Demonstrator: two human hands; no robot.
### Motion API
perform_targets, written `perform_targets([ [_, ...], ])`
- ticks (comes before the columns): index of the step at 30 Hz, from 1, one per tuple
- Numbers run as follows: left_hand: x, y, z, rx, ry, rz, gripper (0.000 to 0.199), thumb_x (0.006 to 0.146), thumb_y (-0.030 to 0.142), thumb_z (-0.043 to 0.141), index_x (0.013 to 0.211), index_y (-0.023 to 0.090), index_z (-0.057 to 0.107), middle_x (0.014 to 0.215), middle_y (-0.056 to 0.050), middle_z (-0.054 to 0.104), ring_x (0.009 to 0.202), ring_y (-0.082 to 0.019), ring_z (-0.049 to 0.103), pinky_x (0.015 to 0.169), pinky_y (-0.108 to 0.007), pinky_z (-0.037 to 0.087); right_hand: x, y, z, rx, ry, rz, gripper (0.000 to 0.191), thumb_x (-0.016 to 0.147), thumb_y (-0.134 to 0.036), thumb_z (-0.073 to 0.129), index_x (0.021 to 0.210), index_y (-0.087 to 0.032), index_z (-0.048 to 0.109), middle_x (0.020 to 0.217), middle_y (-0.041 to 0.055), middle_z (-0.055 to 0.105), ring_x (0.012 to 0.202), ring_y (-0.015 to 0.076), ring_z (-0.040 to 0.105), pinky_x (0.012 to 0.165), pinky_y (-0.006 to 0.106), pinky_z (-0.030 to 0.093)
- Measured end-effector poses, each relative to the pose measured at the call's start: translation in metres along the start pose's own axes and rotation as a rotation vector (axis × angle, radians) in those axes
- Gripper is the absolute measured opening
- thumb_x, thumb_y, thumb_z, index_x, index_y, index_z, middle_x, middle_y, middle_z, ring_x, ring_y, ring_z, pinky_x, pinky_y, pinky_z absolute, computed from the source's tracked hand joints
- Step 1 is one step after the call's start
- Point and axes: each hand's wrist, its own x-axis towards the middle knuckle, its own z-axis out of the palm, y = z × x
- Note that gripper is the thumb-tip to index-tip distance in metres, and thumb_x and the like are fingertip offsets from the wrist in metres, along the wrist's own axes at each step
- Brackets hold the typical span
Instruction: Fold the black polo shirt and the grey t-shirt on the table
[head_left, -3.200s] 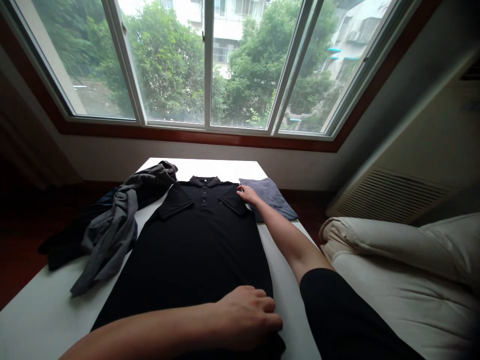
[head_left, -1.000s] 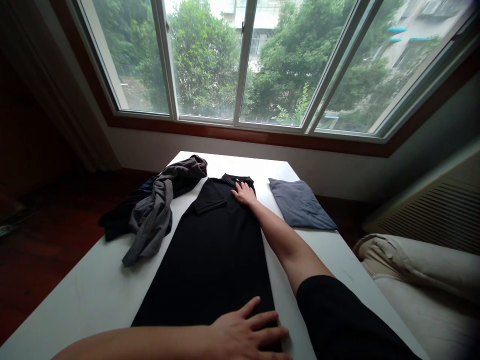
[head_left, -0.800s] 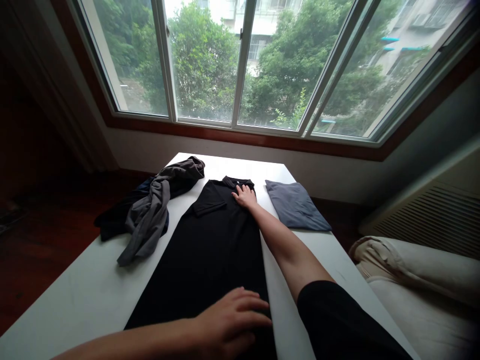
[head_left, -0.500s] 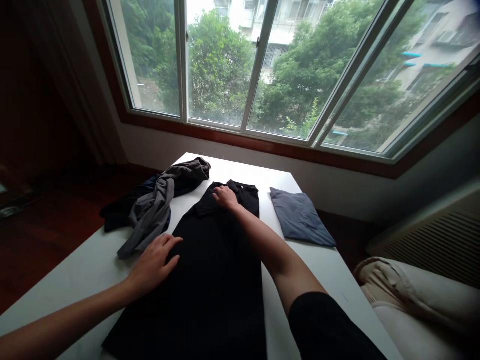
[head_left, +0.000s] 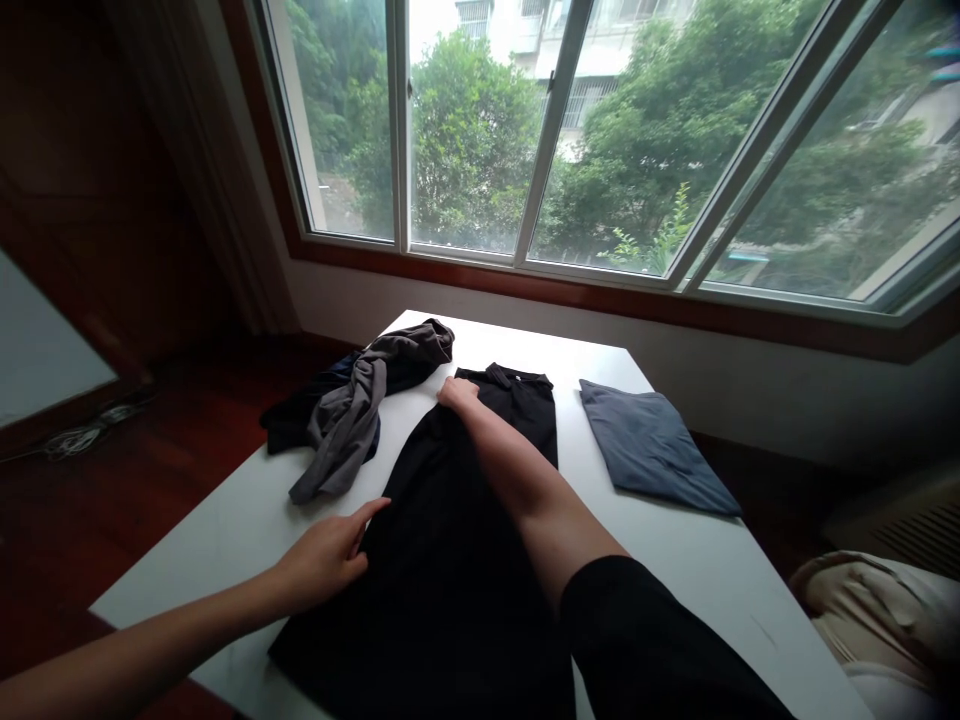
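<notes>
A long black garment (head_left: 450, 560) lies stretched out on the white table, its narrow top end far from me and its wider end near me. I cannot tell its exact kind. My right hand (head_left: 458, 392) reaches across it, with fingers closed on its upper left edge. At the garment's left edge, lower down, is my left hand (head_left: 330, 560); its index finger is stretched out along the cloth and its thumb is apart. My right forearm hides part of the garment's middle.
The white table (head_left: 690, 590) bears a crumpled pile with a grey garment (head_left: 349, 430) and dark cloth at left. A folded blue-grey garment (head_left: 652, 440) lies at right. Beyond stands a window (head_left: 480, 150). Beige bundled fabric (head_left: 877, 610) is at lower right; a cable (head_left: 82, 437) lies on the floor.
The view has turned left, shifting everything rightward. My right hand has moved to the garment's upper left edge and closed there; the sleeve-like fold beneath it no longer shows. My left hand stays by the left edge.
</notes>
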Motion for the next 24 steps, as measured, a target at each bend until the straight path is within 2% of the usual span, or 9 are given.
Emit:
perform_targets([
  [3, -0.003, -0.002, 0.005, -0.007, 0.018, 0.010, 0.082, 0.084, 0.020, 0.052, 0.163, 0.027, 0.033, 0.084, 0.001, 0.064, 0.078, -0.019, 0.061, 0.070, -0.029, 0.042, 0.003, 0.011, -0.003, -0.005, 0.027, 0.049, 0.050, 0.092, -0.028, 0.061, 0.140, -0.011, 0.060, 0.133, 0.0253, 0.065, 0.121, 0.0397, 0.064, 0.095, 0.051, 0.053],
  [5, -0.003, -0.006, 0.010, -0.005, 0.090, 0.046, 0.082, 0.086, 0.023, 0.054, 0.165, 0.028, 0.030, 0.109, -0.004, 0.070, 0.098, -0.023, 0.065, 0.085, -0.033, 0.049, 0.004, 0.019, -0.006, 0.010, 0.046, 0.064, 0.048, 0.093, -0.025, 0.058, 0.140, -0.015, 0.060, 0.133, 0.0232, 0.066, 0.120, 0.0378, 0.065, 0.094, 0.049, 0.054],
  [7, -0.004, -0.011, 0.013, 0.001, 0.161, 0.086, 0.082, 0.089, 0.024, 0.055, 0.166, 0.030, 0.029, 0.141, -0.008, 0.062, 0.124, -0.027, 0.060, 0.104, -0.039, 0.047, 0.005, 0.027, -0.011, 0.030, 0.050, 0.071, 0.044, 0.093, -0.024, 0.057, 0.136, -0.018, 0.064, 0.132, 0.0206, 0.067, 0.120, 0.0358, 0.067, 0.094, 0.046, 0.055],
  [9, -0.004, -0.011, 0.012, -0.029, 0.145, 0.107, 0.078, 0.091, 0.024, 0.055, 0.165, 0.031, 0.030, 0.154, -0.006, 0.054, 0.136, -0.028, 0.054, 0.114, -0.043, 0.043, 0.006, 0.034, -0.018, 0.052, 0.058, 0.064, 0.040, 0.093, -0.024, 0.057, 0.132, -0.021, 0.068, 0.133, 0.0178, 0.068, 0.122, 0.0335, 0.066, 0.096, 0.043, 0.055],
  [12, -0.009, 0.002, 0.005, -0.119, 0.066, 0.168, 0.068, 0.094, 0.024, 0.054, 0.160, 0.032, 0.040, 0.153, -0.004, 0.057, 0.138, -0.028, 0.055, 0.118, -0.045, 0.042, 0.007, 0.043, -0.030, 0.099, 0.098, 0.047, 0.039, 0.093, -0.023, 0.056, 0.129, -0.025, 0.071, 0.134, 0.0140, 0.068, 0.126, 0.0303, 0.064, 0.102, 0.039, 0.052],
  [16, -0.018, 0.037, 0.000, -0.137, 0.065, 0.327, 0.062, 0.093, 0.019, 0.053, 0.154, 0.033, 0.048, 0.145, -0.003, 0.062, 0.129, -0.025, 0.061, 0.114, -0.041, 0.046, 0.000, 0.058, -0.042, 0.168, 0.115, 0.035, 0.035, 0.094, -0.024, 0.054, 0.121, -0.021, 0.076, 0.124, 0.0128, 0.073, 0.116, 0.0294, 0.069, 0.098, 0.036, 0.054],
  [20, -0.022, 0.067, 0.012, -0.058, -0.013, 0.437, 0.062, 0.090, 0.014, 0.054, 0.148, 0.034, 0.053, 0.125, -0.002, 0.067, 0.105, -0.021, 0.069, 0.093, -0.033, 0.055, -0.016, 0.085, -0.050, 0.223, 0.110, 0.044, 0.037, 0.097, -0.030, 0.051, 0.122, -0.019, 0.076, 0.115, 0.0104, 0.076, 0.095, 0.0237, 0.074, 0.085, 0.030, 0.058],
  [22, -0.022, 0.076, 0.022, -0.027, -0.055, 0.504, 0.058, 0.088, 0.012, 0.056, 0.142, 0.034, 0.059, 0.120, -0.002, 0.067, 0.097, -0.019, 0.069, 0.087, -0.029, 0.055, -0.024, 0.100, -0.052, 0.274, 0.163, 0.047, 0.038, 0.097, -0.030, 0.050, 0.125, -0.022, 0.074, 0.120, 0.0077, 0.075, 0.097, 0.0218, 0.073, 0.086, 0.028, 0.057],
  [24, -0.021, 0.083, 0.032, -0.010, -0.089, 0.575, 0.055, 0.086, 0.011, 0.057, 0.135, 0.034, 0.063, 0.117, -0.001, 0.067, 0.094, -0.017, 0.069, 0.084, -0.027, 0.054, -0.031, 0.116, -0.053, 0.335, 0.237, 0.055, 0.039, 0.096, -0.028, 0.050, 0.127, -0.023, 0.073, 0.128, 0.0058, 0.073, 0.109, 0.0217, 0.069, 0.094, 0.028, 0.054],
])
